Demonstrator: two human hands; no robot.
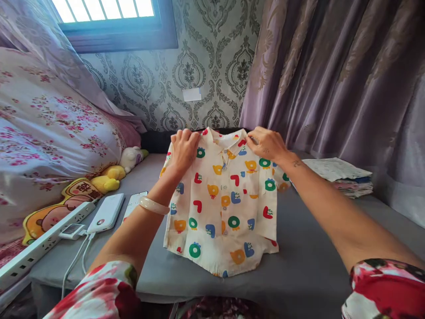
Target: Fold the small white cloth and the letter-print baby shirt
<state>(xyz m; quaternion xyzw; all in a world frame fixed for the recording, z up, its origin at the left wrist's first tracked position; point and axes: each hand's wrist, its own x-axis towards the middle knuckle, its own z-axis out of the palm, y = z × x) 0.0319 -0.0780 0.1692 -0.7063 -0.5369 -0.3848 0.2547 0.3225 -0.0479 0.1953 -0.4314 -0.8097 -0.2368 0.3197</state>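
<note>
A small white button-up shirt (212, 217) with colourful letter-like prints hangs front towards me, its collar at the top and its hem low over the grey surface. My left hand (184, 148) is closed on the shoulder at the left of the collar. At the other shoulder, my right hand (267, 144) pinches the cloth beside the collar. The buttons down the front look fastened. Part of each sleeve is hidden behind my hands and forearms. A pale bangle (154, 205) sits on my left wrist.
On the grey surface (308, 243), a stack of folded cloth (338, 175) lies right. To the left are a power strip (43, 241), a white power bank (106, 212) with cables, a phone (137, 201) and plush toys (108, 178). Curtains (332, 79) hang behind at right.
</note>
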